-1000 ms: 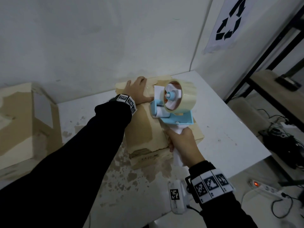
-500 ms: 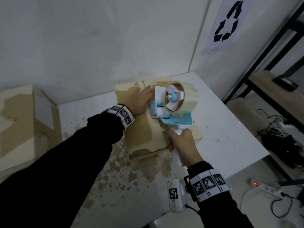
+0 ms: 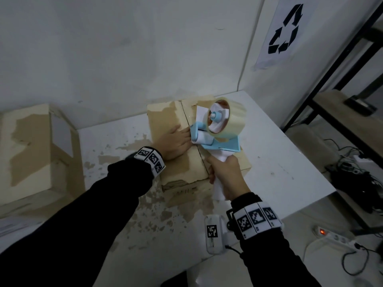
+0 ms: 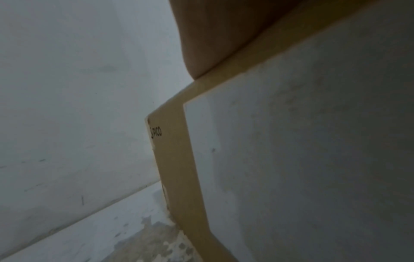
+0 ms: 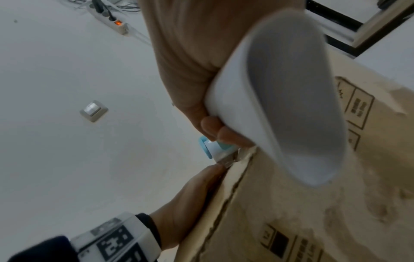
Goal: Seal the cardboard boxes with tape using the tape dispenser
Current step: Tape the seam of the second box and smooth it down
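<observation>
Box sits at the table's back edge, left hand pressed flat on its flap, right hand clamped round the dispenser handle, roller on the seam. Taping under way; next, a steady pull along the seam toward the near edge.

The left wrist view shows the word "PICO" printed in black, beside a small logo, near the upper corner of the cardboard box. A paper sheet on the wall bears a black recycling symbol of three chasing arrows. Black framed handling marks on the box front, seen from the right wrist, are too blurred to read
</observation>
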A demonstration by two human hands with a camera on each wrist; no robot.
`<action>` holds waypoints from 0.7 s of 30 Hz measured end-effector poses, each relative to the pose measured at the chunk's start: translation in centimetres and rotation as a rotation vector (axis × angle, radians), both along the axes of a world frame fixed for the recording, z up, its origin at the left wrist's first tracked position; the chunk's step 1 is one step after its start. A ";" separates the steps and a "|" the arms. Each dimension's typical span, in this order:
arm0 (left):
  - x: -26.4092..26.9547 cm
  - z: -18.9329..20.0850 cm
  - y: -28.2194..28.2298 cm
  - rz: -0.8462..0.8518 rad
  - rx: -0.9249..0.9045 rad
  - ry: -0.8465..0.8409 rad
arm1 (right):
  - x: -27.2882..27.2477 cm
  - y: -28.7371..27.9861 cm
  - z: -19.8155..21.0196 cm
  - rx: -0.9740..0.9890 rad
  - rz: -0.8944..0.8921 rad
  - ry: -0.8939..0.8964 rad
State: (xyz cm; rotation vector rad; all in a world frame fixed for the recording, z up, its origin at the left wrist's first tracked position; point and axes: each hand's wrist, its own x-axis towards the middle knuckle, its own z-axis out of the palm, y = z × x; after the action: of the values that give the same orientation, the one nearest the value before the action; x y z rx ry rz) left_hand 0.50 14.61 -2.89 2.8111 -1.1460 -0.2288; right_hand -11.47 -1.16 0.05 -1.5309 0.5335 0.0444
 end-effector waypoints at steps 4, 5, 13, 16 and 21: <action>-0.3 0.2 -0.5 0.055 -0.003 0.087 | -0.4 -0.8 0.3 0.029 0.000 -0.001; -0.4 0.3 -0.5 0.059 0.017 0.075 | -0.5 -0.9 0.4 0.022 0.007 -0.007; -0.6 0.6 -0.9 0.098 0.173 -0.014 | -1.8 -0.2 -0.6 -0.157 0.044 -0.034; -0.9 1.0 -1.1 0.117 0.152 -0.006 | -2.1 0.0 -0.5 -0.246 0.112 -0.032; -1.6 1.6 -1.7 0.150 0.117 0.013 | -2.4 -0.1 -0.6 -0.367 0.172 -0.031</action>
State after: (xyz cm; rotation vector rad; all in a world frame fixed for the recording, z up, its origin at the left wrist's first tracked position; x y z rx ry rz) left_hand -1.13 12.90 -1.29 2.9754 -0.9430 -0.3101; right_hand -13.83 -1.26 -0.59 -1.9313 0.3974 0.0572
